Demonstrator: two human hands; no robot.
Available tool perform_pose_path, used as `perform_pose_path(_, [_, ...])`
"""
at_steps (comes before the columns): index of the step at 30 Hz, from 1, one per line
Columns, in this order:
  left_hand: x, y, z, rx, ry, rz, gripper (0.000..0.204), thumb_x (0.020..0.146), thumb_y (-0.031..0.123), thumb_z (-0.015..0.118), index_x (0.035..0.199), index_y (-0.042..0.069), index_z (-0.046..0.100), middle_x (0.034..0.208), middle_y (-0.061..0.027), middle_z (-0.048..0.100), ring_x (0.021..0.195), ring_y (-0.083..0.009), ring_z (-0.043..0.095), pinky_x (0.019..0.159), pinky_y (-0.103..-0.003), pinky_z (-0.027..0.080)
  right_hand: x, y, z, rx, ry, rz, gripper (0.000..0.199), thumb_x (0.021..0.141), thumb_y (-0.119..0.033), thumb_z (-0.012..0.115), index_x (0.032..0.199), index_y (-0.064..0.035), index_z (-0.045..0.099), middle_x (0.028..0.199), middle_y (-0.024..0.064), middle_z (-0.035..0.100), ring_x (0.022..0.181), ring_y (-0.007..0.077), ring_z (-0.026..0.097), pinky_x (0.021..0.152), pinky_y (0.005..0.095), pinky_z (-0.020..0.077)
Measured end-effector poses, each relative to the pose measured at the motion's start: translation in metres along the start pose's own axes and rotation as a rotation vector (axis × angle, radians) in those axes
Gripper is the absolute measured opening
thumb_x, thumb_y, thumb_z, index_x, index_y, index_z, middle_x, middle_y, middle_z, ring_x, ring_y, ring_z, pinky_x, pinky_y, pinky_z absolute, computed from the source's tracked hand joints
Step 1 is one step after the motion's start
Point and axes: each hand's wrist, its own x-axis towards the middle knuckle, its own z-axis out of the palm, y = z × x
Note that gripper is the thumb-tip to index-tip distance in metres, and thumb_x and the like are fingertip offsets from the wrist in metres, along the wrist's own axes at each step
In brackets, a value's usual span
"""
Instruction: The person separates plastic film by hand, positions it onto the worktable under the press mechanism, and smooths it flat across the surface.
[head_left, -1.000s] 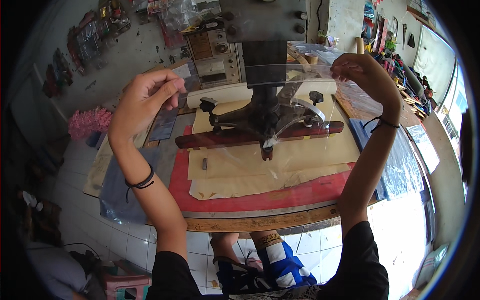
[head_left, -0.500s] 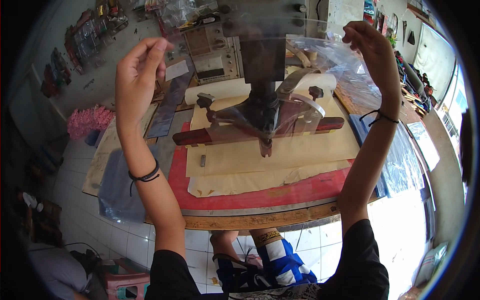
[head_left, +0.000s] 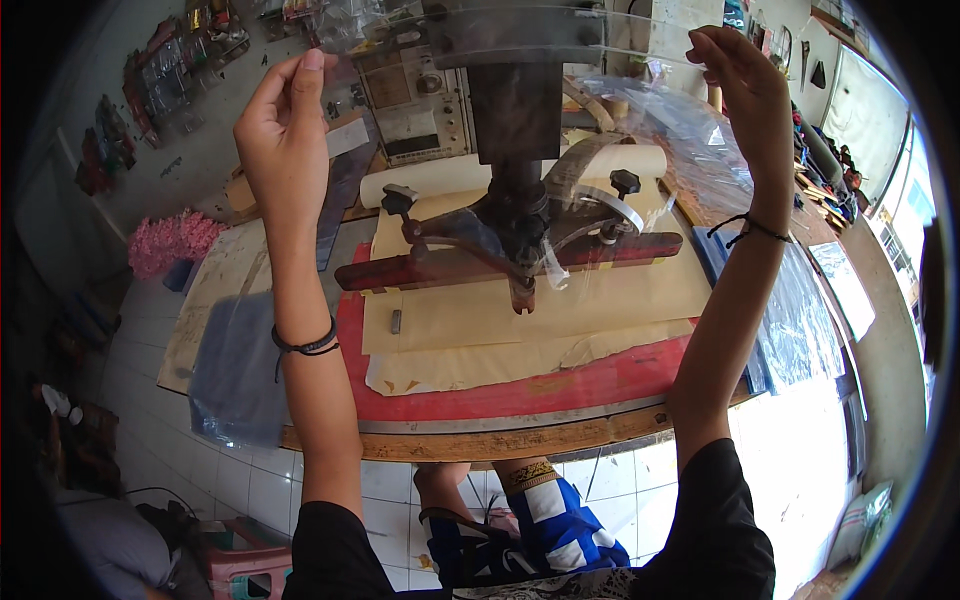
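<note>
Clear plastic sheet (head_left: 640, 110) pinched by left hand (head_left: 285, 125) & right hand (head_left: 745, 95), above press machine (head_left: 515, 215).

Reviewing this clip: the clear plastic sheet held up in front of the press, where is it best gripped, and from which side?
At its two top corners, pinched from above and the outer sides, as the left hand and right hand do. The clear plastic sheet is thin and limp, hanging down over the press head; a grip lower down would probably let it fold or snag on the knobs.

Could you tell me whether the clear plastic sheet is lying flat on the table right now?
No, both hands hold the clear plastic sheet raised above the table.
</note>
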Motion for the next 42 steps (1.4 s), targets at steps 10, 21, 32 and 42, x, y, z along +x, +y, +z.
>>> perform_pose_path(10, [-0.001, 0.005, 0.001, 0.047, 0.007, -0.059, 0.031, 0.101, 0.030, 0.061, 0.104, 0.000, 0.071, 0.067, 0.0071, 0.045, 0.060, -0.0021, 0.042, 0.054, -0.020, 0.032, 0.000, -0.005, 0.002, -0.025, 0.035, 0.027, 0.029, 0.098, -0.029, 0.065, 0.115, -0.0067, 0.072, 0.093, 0.0012, 0.073, 0.087, 0.0061, 0.063, 0.080, 0.0239, 0.0490])
perform_pose_path(21, [0.000, 0.002, -0.001, 0.011, 0.016, -0.049, 0.030, 0.099, 0.028, 0.065, 0.103, -0.001, 0.072, 0.078, 0.0033, 0.064, 0.056, -0.0009, 0.039, 0.049, -0.021, 0.030, 0.000, -0.008, 0.008, -0.020, 0.096, 0.065, 0.028, 0.097, -0.031, 0.067, 0.114, -0.0098, 0.073, 0.092, 0.0003, 0.074, 0.084, 0.0061, 0.063, 0.079, 0.0243, 0.0499])
perform_pose_path(32, [-0.001, 0.011, 0.000, 0.024, 0.028, -0.067, 0.031, 0.101, 0.028, 0.062, 0.107, 0.000, 0.071, 0.066, 0.0081, 0.041, 0.060, -0.0022, 0.038, 0.053, -0.020, 0.030, 0.001, -0.001, 0.009, -0.020, 0.085, 0.048, 0.028, 0.098, -0.029, 0.066, 0.117, -0.0101, 0.073, 0.095, 0.0009, 0.074, 0.084, 0.0047, 0.063, 0.077, 0.0228, 0.0497])
perform_pose_path(42, [-0.001, 0.005, 0.001, 0.001, 0.027, -0.063, 0.032, 0.101, 0.029, 0.062, 0.107, -0.001, 0.071, 0.066, 0.0078, 0.041, 0.060, -0.0027, 0.038, 0.054, -0.021, 0.032, 0.001, -0.004, 0.011, -0.006, 0.104, 0.059, 0.029, 0.099, -0.030, 0.064, 0.116, -0.0079, 0.072, 0.092, 0.0007, 0.073, 0.080, 0.0047, 0.061, 0.075, 0.0221, 0.0486])
